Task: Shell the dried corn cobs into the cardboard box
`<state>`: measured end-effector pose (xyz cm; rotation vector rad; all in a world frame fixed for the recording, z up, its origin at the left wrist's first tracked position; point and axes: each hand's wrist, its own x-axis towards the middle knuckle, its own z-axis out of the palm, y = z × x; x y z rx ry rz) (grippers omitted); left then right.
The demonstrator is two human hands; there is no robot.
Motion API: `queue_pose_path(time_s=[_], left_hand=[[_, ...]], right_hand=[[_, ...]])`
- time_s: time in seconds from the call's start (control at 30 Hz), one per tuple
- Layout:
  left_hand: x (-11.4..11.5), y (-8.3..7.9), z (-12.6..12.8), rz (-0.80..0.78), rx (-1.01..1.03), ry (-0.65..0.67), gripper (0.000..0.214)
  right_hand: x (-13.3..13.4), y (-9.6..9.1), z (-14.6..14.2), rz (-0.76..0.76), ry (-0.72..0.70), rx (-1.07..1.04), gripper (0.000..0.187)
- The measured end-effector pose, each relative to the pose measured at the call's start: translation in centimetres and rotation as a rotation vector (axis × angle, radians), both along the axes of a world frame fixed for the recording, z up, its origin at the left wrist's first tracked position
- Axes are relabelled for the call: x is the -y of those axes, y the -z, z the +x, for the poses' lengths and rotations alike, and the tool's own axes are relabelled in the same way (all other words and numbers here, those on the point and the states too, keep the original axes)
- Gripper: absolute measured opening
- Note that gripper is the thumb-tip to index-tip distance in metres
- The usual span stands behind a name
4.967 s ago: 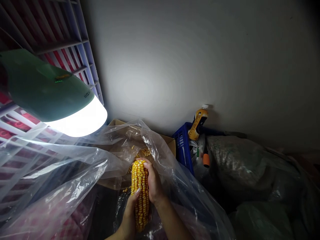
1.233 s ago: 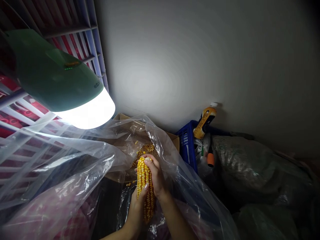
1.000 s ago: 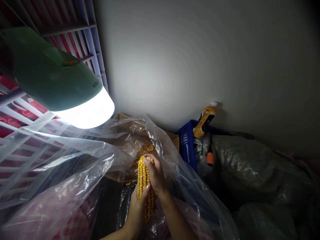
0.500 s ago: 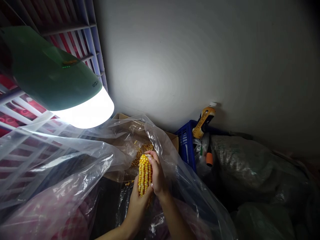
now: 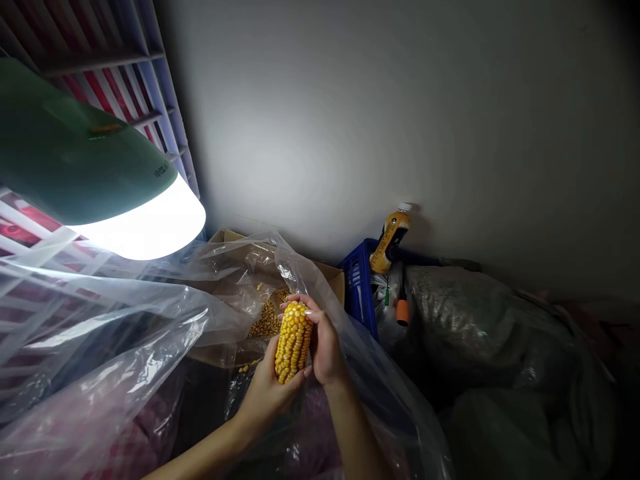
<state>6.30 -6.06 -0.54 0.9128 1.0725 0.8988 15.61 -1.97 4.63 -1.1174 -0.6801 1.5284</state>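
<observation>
An ear of corn [image 5: 293, 343] with yellow kernels stands nearly upright between my two hands, tilted a little to the right. My left hand [image 5: 273, 383] is wrapped round its lower end, thumb on the left side. Curled over the top and right side is my right hand [image 5: 325, 343], its fingertips partly hidden behind the cob. Just beyond the cob, loose corn kernels [image 5: 266, 320] lie in a clear plastic bag [image 5: 220, 320] that lines a cardboard box [image 5: 330, 277]. A few more kernels are scattered nearer to me, left of the cob.
A bright green lamp [image 5: 100, 160] juts in from the left before a slatted plastic crate [image 5: 165, 100]. Right of the box stand a blue crate [image 5: 357, 283], a bottle with a white cap [image 5: 390, 240], an orange-ended handle [image 5: 403, 312] and bulky sacks [image 5: 480, 327]. A pale wall rises behind.
The ear of corn has turned in my hands, showing a different, fuller side. My right hand has shifted slightly on it. The whole scene has slid left as my head moved.
</observation>
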Motion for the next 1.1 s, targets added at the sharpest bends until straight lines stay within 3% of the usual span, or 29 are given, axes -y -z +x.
queue_pose_path(time_s=[0.23, 0.47, 0.6, 0.87, 1.1], left_hand=[[0.0, 0.6, -0.2, 0.11, -0.22, -0.022, 0.051], [0.3, 0.5, -0.2, 0.119, -0.249, -0.032, 0.051], [0.5, 0.7, -0.3, 0.094, -0.239, -0.051, 0.053], [0.3, 0.7, -0.1, 0.099, -0.214, -0.074, 0.048], [0.5, 0.9, -0.2, 0.087, -0.216, -0.077, 0.049]], right_hand=[[0.5, 0.3, -0.3, 0.016, 0.034, 0.11, 0.027], [0.4, 0.0, -0.8, 0.07, 0.066, 0.306, 0.022], [0.3, 0.3, -1.2, 0.07, 0.054, 0.292, 0.018], [0.4, 1.1, -0.8, 0.065, 0.047, 0.171, 0.029], [0.5, 0.7, -1.0, 0.09, 0.007, 0.26, 0.029]])
